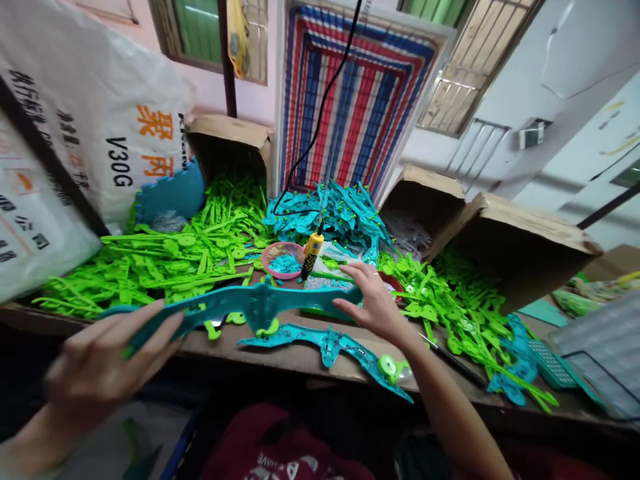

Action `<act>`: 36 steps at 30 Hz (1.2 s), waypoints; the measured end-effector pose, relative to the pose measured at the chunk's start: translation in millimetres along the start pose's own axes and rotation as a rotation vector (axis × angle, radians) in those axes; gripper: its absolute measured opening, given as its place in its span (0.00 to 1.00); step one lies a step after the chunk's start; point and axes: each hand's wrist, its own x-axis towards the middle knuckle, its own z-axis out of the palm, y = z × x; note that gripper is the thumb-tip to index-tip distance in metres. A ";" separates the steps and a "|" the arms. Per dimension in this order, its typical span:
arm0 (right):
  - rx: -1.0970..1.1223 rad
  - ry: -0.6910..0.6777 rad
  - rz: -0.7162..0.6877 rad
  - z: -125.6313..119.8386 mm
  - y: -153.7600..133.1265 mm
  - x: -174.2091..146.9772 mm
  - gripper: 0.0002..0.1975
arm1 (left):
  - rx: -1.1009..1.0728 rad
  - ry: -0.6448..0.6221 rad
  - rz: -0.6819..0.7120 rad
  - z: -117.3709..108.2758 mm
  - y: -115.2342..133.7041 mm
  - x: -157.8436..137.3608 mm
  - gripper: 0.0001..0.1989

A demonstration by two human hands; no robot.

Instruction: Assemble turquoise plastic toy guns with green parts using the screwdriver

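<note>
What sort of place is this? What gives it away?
Probably a small plastic-parts assembly workshop: heaps of loose green parts and teal parts, open cardboard boxes behind them, and a yellow tool, possibly a powered screwdriver, hanging over the work surface.

The long piece [263, 303] is teal, the bowl [281, 274] pink, the sheet [345, 113] striped red, white and blue.

L hand [103, 360] blurred; shirt [265, 433] cropped

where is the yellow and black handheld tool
In the head view, the yellow and black handheld tool is near the centre, by the round pink bowl's right edge, left of the right hand and beyond the long teal plastic piece.
</note>
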 end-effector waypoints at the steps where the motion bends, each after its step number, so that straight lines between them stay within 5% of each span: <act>1: 0.031 -0.156 0.017 -9.9 1.8 0.2 0.26 | 0.107 0.024 0.171 7.1 5.0 7.3 0.26; 3: 0.144 -0.464 0.052 -24.4 6.1 -3.5 0.22 | 0.166 0.008 0.394 21.5 16.4 25.0 0.28; 5: 0.252 -0.601 0.141 -30.7 9.4 -14.7 0.19 | 0.111 0.012 0.412 34.0 26.4 41.6 0.30; 10: 0.369 -0.402 0.486 -24.2 4.6 -63.9 0.25 | -0.094 0.232 0.103 55.9 42.2 52.5 0.34; 13: 0.425 -0.357 0.557 -16.6 -1.5 -90.8 0.24 | -0.308 0.292 -0.098 66.7 54.6 45.9 0.27; 16: 0.395 -0.303 0.551 -8.8 -1.9 -110.7 0.22 | -0.444 0.252 -0.196 71.8 68.1 46.2 0.20; 21: 0.223 -0.191 0.502 0.6 -1.2 -130.1 0.23 | -0.428 0.174 -0.096 70.2 80.7 57.7 0.12; 31: 0.047 -0.060 0.369 19.9 4.8 -158.8 0.23 | -0.373 0.126 -0.125 84.2 82.2 59.5 0.06; 36: -0.013 0.001 0.241 27.8 9.8 -169.9 0.17 | -0.409 0.156 -0.342 98.8 90.9 58.8 0.08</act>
